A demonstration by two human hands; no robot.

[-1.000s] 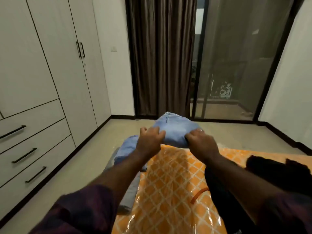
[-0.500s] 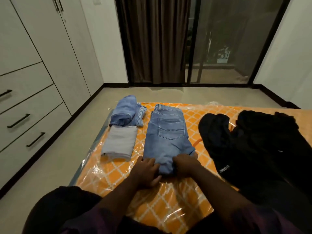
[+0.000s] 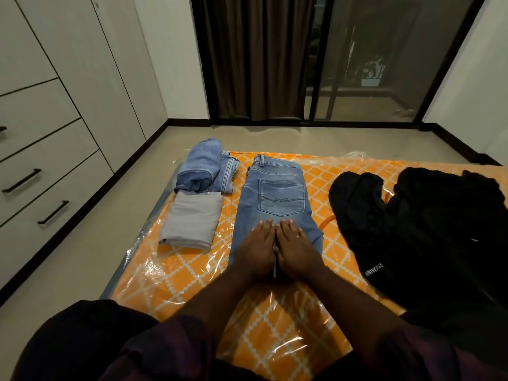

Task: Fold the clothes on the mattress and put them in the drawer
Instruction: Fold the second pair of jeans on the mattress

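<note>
Pressing flat on the folded light-blue jeans (image 3: 275, 204), the left hand (image 3: 257, 250) and the right hand (image 3: 295, 248) lie side by side, fingers straight and released, grasping nothing. Both palms cover the near end of the jeans; the fingertips reach just below the back pocket. A ring shows on one finger of the right hand.

The jeans lie lengthwise on the mattress (image 3: 275, 334), waistband toward the far edge, pocket side up. The mattress carries an orange lattice pattern under a clear plastic wrap.

Toward the left edge of the mattress, a folded grey garment (image 3: 192, 220) lies near the jeans but apart from them. Beyond it, at the far left corner, a second folded pair of blue jeans (image 3: 204, 167) touches the grey garment's far end.

Toward the right edge, a heap of unfolded black clothes (image 3: 417, 224) lies spread out, with white lettering "UNIVERSE" on the near part.

Past the left edge stands a white wardrobe with closed drawers (image 3: 46, 182) fitted with black bar handles.
</note>
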